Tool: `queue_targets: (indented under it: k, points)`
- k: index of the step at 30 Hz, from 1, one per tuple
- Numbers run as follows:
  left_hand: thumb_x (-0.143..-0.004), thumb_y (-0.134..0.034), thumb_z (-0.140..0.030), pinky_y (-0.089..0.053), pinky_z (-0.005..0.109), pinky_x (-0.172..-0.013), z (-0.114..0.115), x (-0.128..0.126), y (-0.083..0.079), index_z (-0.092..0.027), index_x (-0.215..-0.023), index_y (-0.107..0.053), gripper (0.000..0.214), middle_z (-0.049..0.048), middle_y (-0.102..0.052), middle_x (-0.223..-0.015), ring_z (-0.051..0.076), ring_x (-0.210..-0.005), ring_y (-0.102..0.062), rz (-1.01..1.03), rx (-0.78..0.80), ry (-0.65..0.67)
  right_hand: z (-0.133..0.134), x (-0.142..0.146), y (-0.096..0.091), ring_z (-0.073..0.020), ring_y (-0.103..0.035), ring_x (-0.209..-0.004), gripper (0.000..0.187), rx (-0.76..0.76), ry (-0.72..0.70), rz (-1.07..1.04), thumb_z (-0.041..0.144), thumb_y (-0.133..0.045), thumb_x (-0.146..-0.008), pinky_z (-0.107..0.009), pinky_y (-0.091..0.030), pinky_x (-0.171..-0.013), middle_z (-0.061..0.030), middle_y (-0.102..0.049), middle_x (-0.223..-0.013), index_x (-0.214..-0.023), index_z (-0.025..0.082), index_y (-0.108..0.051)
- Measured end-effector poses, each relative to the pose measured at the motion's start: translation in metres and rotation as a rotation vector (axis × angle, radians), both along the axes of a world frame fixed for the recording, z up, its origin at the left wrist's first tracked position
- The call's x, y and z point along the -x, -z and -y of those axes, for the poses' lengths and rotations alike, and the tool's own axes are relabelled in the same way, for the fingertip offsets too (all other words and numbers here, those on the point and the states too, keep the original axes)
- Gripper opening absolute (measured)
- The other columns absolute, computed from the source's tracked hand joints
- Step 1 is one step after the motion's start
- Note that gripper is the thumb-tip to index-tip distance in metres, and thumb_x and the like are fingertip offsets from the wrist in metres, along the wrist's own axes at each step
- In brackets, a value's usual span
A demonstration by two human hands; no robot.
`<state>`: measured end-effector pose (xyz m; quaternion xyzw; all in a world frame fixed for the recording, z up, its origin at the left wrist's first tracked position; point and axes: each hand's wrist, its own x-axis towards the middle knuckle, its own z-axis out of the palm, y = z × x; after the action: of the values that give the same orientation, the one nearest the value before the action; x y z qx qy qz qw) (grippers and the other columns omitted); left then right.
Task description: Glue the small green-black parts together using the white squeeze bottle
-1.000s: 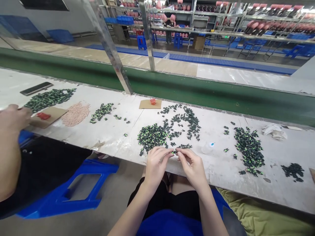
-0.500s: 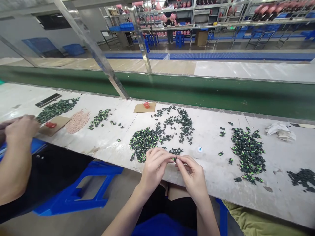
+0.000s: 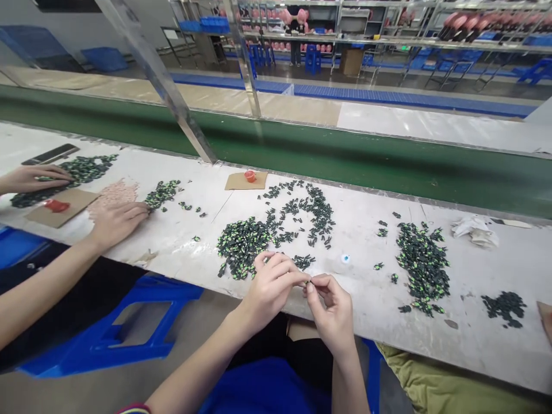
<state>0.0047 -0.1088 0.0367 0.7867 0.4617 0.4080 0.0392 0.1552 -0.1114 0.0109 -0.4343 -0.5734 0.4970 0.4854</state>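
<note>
Over the table's near edge, my left hand (image 3: 269, 287) and my right hand (image 3: 334, 310) meet at the fingertips. Between them they pinch a tiny dark part (image 3: 307, 282), mostly covered by the fingers. Just beyond my left hand lies a heap of small black-and-green parts (image 3: 244, 244). Loose small black pieces (image 3: 321, 213) are scattered behind it in a rough ring, with a little cluster (image 3: 304, 261) close to my fingers. A small white round item with a blue centre (image 3: 345, 259) rests to the right.
At left, a co-worker's hands (image 3: 118, 223) touch the table near pink pieces (image 3: 116, 194) and green-black piles. Red containers stand on cardboard (image 3: 235, 182). To the right are another black-green pile (image 3: 422, 264), black pieces (image 3: 503, 307) and crumpled white material (image 3: 476, 231). A metal post (image 3: 190, 129) rises behind.
The view has shifted slightly. My hands keep their fingertip pinch. The co-worker's hands, close together before, have parted: one lies at the far pile, the other beside a smaller black-green pile.
</note>
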Motion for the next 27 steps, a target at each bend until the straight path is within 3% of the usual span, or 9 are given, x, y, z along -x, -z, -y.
queue_targets:
  k: [8,12,15,18,23,25,27]
  points:
    - [-0.094,-0.042,-0.009,-0.027,0.036,-0.088,0.016,0.021,0.005,-0.021,-0.089,-0.062,0.024,-0.0022,-0.064,-0.071,0.013,-0.075,-0.055,-0.101,-0.012,0.047,0.011,0.015,0.009,-0.0141,-0.061,-0.065,0.02,0.077,-0.052,-0.007,0.038,-0.057,-0.084,-0.025,-0.052,-0.062,-0.0015,-0.06,-0.071,-0.077,0.02,-0.054]
    - [-0.094,-0.041,-0.01,-0.03,0.036,-0.088,0.027,0.025,0.023,-0.021,-0.095,-0.064,0.025,-0.0006,-0.065,-0.074,0.014,-0.078,-0.055,-0.103,0.04,0.077,0.017,0.009,0.017,-0.0152,-0.064,-0.069,0.02,0.125,-0.175,0.098,0.038,-0.057,-0.085,-0.025,-0.053,-0.066,-0.0024,-0.065,-0.075,-0.079,0.019,-0.058]
    - [-0.093,-0.048,-0.015,-0.034,0.036,-0.09,0.033,0.025,0.04,-0.025,-0.107,-0.063,0.023,0.0,-0.068,-0.08,0.016,-0.084,-0.058,-0.064,0.2,0.164,0.025,-0.006,0.025,-0.0171,-0.066,-0.07,0.022,0.18,-0.193,0.183,0.04,-0.057,-0.085,-0.027,-0.053,-0.064,-0.0034,-0.069,-0.076,-0.083,0.018,-0.063]
    - [-0.091,-0.051,-0.018,-0.036,0.039,-0.093,0.03,0.029,0.052,-0.024,-0.119,-0.057,0.029,0.0045,-0.07,-0.099,0.02,-0.099,-0.058,-0.055,0.303,0.146,0.027,-0.033,0.031,-0.0202,-0.066,-0.07,0.027,0.144,0.056,0.284,0.044,-0.06,-0.081,-0.031,-0.053,-0.065,-0.0062,-0.07,-0.078,-0.082,0.018,-0.066]
    - [-0.091,-0.05,-0.019,-0.037,0.043,-0.087,0.002,0.056,0.058,-0.022,-0.107,-0.064,0.022,0.0087,-0.07,-0.106,0.025,-0.103,-0.056,-0.054,0.231,-0.182,0.008,-0.078,0.022,-0.0248,-0.062,-0.071,0.041,0.016,0.807,0.574,0.053,-0.06,-0.074,-0.043,-0.05,-0.075,-0.0108,-0.067,-0.079,-0.087,0.015,-0.066]
    - [-0.09,-0.05,-0.017,-0.036,0.04,-0.081,-0.007,0.068,0.058,-0.021,-0.096,-0.066,0.019,0.0078,-0.071,-0.1,0.025,-0.098,-0.057,-0.063,0.224,-0.25,0.0,-0.082,0.016,-0.0261,-0.061,-0.078,0.05,-0.01,0.977,0.659,0.053,-0.058,-0.075,-0.045,-0.048,-0.079,-0.015,-0.065,-0.094,-0.104,0.013,-0.063]
    - [-0.089,-0.05,-0.015,-0.035,0.039,-0.077,-0.011,0.076,0.059,-0.021,-0.087,-0.067,0.018,0.006,-0.072,-0.092,0.024,-0.093,-0.058,-0.081,0.244,-0.268,-0.007,-0.075,0.014,-0.029,-0.058,-0.091,0.062,-0.065,1.02,0.699,0.056,-0.059,-0.074,-0.045,-0.046,-0.083,-0.0194,-0.058,-0.112,-0.118,0.012,-0.058]
